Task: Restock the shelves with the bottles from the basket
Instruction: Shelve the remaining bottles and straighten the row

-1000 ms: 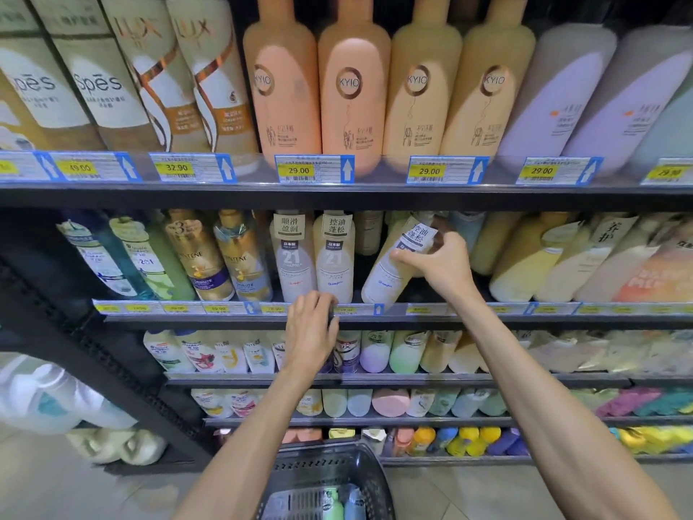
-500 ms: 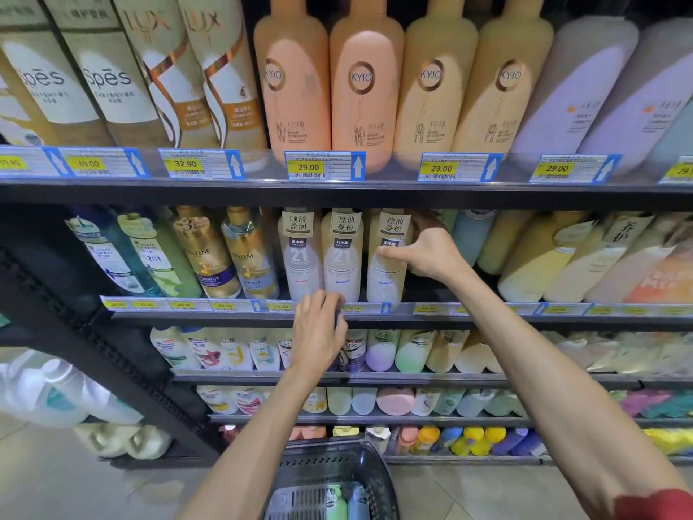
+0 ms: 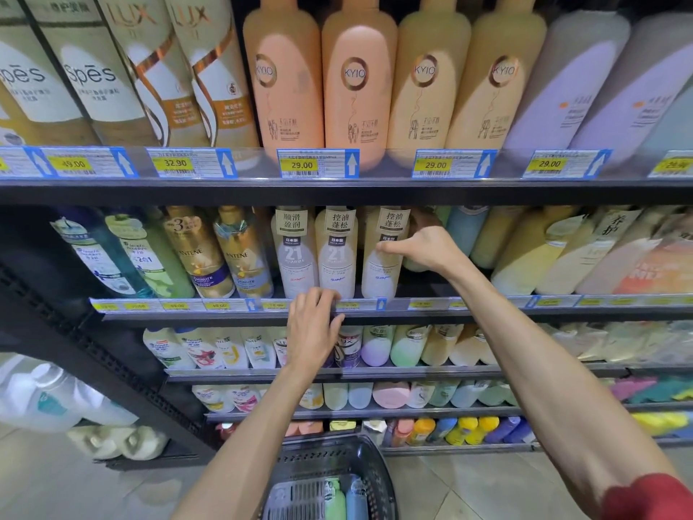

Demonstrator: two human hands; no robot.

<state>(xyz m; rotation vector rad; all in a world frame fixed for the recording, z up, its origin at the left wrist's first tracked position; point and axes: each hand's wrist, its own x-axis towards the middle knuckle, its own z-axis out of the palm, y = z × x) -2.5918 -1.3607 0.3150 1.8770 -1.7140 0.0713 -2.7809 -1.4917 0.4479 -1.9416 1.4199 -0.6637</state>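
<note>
Right grip point(image 3: 423, 251): closed on the bottle point(image 3: 380, 273). The thumb point(image 3: 387, 248) lies across the front label and the fingers pass round the right side out of sight.

Bottle: white, upright, standing on the second shelf point(image 3: 487, 314) from the top. It is third in a row and just beside two white bottles point(image 3: 336, 257) of the same make on its left. Its base sits behind the price rail point(image 3: 423, 305).

Left grip point(image 3: 313, 330): lower and to the left, at the front edge of the same shelf. The fingers are bent over the rail below the two white bottles, with the thumb against its underside. It holds no bottle.

Basket point(image 3: 378, 471): dark plastic, low in view between the two forearms, above the tiled floor point(image 3: 75, 493). A green bottle point(image 3: 335, 501) and a blue bottle point(image 3: 355, 499) stand in it side by side, touching.

Top shelf: tall peach bottles point(image 3: 360, 88) stand directly over the work area, with yellow price tags point(image 3: 302, 165) below them reading 29.00.

Right forearm: a red sleeve point(image 3: 648, 497) shows at the lower right corner.
</note>
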